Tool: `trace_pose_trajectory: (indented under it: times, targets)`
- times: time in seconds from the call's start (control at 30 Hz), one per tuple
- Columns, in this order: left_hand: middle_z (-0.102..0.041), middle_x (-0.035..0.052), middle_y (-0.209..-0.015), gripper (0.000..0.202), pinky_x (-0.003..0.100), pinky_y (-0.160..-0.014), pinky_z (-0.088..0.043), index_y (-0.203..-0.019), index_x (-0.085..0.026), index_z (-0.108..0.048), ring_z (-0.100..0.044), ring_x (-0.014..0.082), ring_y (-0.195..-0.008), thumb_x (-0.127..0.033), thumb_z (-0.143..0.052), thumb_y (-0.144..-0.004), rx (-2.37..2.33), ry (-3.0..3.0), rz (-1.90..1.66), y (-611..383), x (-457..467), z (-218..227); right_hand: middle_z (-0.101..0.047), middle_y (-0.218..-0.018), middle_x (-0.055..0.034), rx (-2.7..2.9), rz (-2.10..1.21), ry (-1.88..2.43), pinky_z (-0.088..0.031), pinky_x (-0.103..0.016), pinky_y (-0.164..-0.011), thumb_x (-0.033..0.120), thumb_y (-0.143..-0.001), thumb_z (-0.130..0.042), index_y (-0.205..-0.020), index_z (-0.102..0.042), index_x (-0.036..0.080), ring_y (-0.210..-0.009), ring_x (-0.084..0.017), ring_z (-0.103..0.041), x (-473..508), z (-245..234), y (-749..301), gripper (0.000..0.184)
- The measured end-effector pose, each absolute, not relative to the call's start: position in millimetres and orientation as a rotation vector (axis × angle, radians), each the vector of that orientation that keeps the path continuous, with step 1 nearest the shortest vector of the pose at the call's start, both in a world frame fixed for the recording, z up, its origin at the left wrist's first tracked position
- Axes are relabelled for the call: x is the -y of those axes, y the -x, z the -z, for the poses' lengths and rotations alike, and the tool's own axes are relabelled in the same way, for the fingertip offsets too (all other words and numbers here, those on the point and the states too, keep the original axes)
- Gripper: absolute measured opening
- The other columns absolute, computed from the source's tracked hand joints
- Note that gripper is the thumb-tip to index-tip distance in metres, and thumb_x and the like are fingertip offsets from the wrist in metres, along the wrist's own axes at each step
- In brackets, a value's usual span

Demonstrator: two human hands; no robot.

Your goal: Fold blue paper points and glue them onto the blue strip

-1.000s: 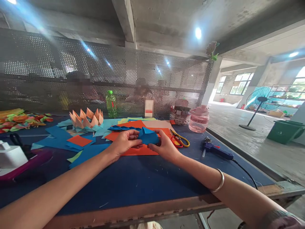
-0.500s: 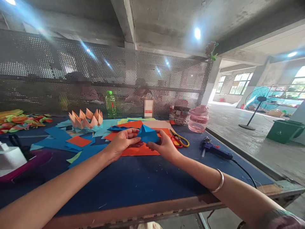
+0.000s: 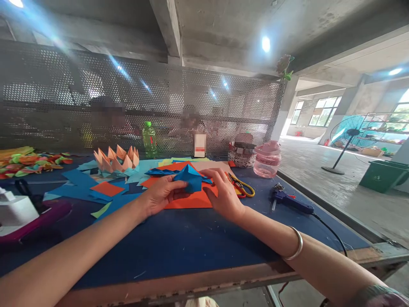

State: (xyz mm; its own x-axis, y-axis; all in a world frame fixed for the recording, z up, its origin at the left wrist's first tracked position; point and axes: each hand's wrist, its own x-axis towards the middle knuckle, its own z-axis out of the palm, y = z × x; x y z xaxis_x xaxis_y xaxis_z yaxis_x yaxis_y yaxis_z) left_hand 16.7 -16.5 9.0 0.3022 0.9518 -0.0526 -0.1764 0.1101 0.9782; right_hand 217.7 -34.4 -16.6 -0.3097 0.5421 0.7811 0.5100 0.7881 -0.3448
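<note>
My left hand pinches a folded blue paper piece at its left side, its peak pointing up. My right hand lies flat-fingered on an orange paper sheet, just right of the blue piece, and holds nothing. Its fingertips reach close to the blue piece's right corner. Under the blue piece, the orange sheet rests on the dark blue table. Yellow-handled scissors lie beyond my right hand.
A hot glue gun with a black cord lies at right. A peach paper lotus, a green bottle, and a pink jar stand farther back. Blue paper scraps cover the left. Two people sit behind a perforated metal screen.
My right hand has let go of the blue piece and dropped onto the orange sheet. The blue piece has shifted left and tilted, now held by my left hand alone.
</note>
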Motion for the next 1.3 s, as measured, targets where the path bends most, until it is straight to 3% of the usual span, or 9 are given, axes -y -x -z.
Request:
trace_pose_trajectory:
  times: [0.1,0.23,0.5,0.7,0.9,1.17,1.3]
  targets:
    - [-0.073,0.0031,-0.084,0.022,0.026,-0.072,-0.057,-0.088,-0.015,-0.07,-0.067,0.0141,-0.073,-0.018,-0.075,-0.068,-0.872,-1.185,-0.964,-17,16,-6,-0.052,-0.111,-0.0083,2.05,0.172,0.74,-0.048,-0.036,-0.084,0.01,-0.08,-0.057,-0.107,-0.061,0.025,-0.102,-0.021,-0.052,34,13,-222,0.031]
    - [-0.072,0.0021,-0.084,0.025,0.025,-0.07,-0.056,-0.089,-0.016,-0.07,-0.067,0.0131,-0.071,-0.021,-0.078,-0.066,-0.89,-1.228,-0.981,-18,17,-4,-0.058,-0.11,-0.007,2.1,0.296,0.652,-0.047,-0.037,-0.085,0.017,-0.084,-0.058,-0.095,-0.068,0.026,-0.101,-0.021,-0.051,33,11,-223,0.017]
    - [-0.071,0.0024,-0.08,0.02,0.027,-0.075,-0.055,-0.079,-0.015,-0.071,-0.066,0.0139,-0.072,-0.021,-0.081,-0.062,-0.899,-1.172,-1.021,-20,20,-6,-0.063,-0.106,-0.005,2.122,0.266,0.624,-0.045,-0.035,-0.085,0.024,-0.085,-0.061,-0.104,-0.067,0.028,-0.098,-0.02,-0.052,32,9,-224,0.02]
    - [-0.068,-0.0024,-0.067,0.017,0.025,-0.071,-0.055,-0.066,-0.016,-0.068,-0.064,0.0112,-0.064,-0.017,-0.083,-0.057,-0.933,-1.105,-1.046,-21,22,-8,-0.063,-0.104,-0.0042,2.115,0.317,0.637,-0.043,-0.035,-0.083,0.028,-0.083,-0.063,-0.085,-0.073,0.027,-0.096,-0.02,-0.051,33,10,-223,0.01]
    - [-0.072,0.0011,-0.081,0.019,0.027,-0.077,-0.054,-0.076,-0.016,-0.072,-0.066,0.0126,-0.071,-0.019,-0.081,-0.06,-0.94,-1.193,-1.019,-23,26,-9,-0.059,-0.094,-0.0052,1.98,0.128,0.768,-0.045,-0.036,-0.082,0.03,-0.079,-0.068,-0.079,-0.07,0.023,-0.093,-0.02,-0.052,34,12,-219,0.007]
    - [-0.075,0.0043,-0.083,0.018,0.03,-0.079,-0.054,-0.077,-0.017,-0.073,-0.069,0.0177,-0.079,-0.024,-0.08,-0.062,-0.954,-1.266,-0.995,-28,32,-9,-0.058,-0.113,-0.008,1.806,-0.19,0.875,-0.044,-0.038,-0.088,0.032,-0.078,-0.067,-0.074,-0.063,0.021,-0.106,-0.022,-0.054,34,15,-215,0.012]
    - [-0.075,0.0038,-0.083,0.022,0.03,-0.079,-0.054,-0.081,-0.018,-0.074,-0.069,0.0192,-0.081,-0.028,-0.08,-0.062,-0.957,-1.305,-0.978,-29,35,-9,-0.065,-0.095,-0.005,1.761,-0.456,0.893,-0.047,-0.032,-0.077,0.035,-0.081,-0.061,-0.075,-0.058,0.02,-0.091,-0.019,-0.06,35,18,-213,0.017]
